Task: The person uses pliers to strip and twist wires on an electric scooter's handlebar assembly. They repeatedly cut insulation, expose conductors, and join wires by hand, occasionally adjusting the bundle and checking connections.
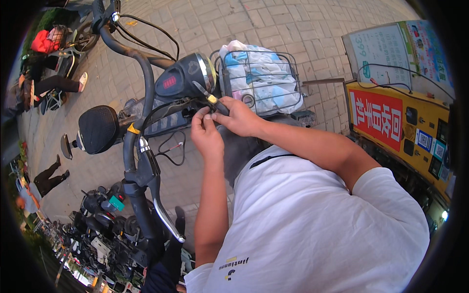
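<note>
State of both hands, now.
Left hand: closed in a pinch; anything held is too small to tell.
Right hand: closed on a dark piece with a yellow band.

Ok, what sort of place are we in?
Outdoors, probably a sidewalk or roadside: brick-like paving underfoot, a cluster of parked two-wheelers at lower left, and a sign-covered yellow cabinet on the right.

Dark part (pixel 211 110) between 2 hands (pixel 207 134) (pixel 239 118): too small to tell. Handlebar (pixel 148 80) cut off at top.
</note>
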Available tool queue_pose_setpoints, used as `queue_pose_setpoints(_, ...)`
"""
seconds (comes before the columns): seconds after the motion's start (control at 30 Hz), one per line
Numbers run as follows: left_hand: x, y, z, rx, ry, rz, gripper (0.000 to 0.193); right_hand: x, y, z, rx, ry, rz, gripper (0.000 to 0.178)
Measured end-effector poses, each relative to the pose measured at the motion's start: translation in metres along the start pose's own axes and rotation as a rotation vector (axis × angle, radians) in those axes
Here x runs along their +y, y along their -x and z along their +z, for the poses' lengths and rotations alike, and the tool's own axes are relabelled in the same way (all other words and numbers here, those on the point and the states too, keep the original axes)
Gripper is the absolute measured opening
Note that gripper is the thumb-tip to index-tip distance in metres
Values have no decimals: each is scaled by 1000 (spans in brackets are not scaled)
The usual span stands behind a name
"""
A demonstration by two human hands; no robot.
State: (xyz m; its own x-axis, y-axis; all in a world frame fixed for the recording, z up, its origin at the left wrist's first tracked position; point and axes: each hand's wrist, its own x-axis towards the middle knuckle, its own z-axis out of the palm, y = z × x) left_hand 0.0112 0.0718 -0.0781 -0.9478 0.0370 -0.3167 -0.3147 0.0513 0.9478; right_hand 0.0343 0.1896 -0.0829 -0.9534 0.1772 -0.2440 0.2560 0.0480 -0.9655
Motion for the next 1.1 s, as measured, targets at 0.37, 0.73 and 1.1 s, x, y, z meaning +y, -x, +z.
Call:
queue_pose_setpoints(0.37,9,-13,-22,-159,346,-156,22,-8,-1,-11,-98,-7,-122,27)
queue_pose_setpoints(0.73,18,-11,-34,-318,-16,32,31,-2,-6,-14,-175,139,-275,24)
queue_pose_setpoints(1.1,43,-13,-37,-392,-641,463,12,-9,-7,-18,-207,255,-320,18)
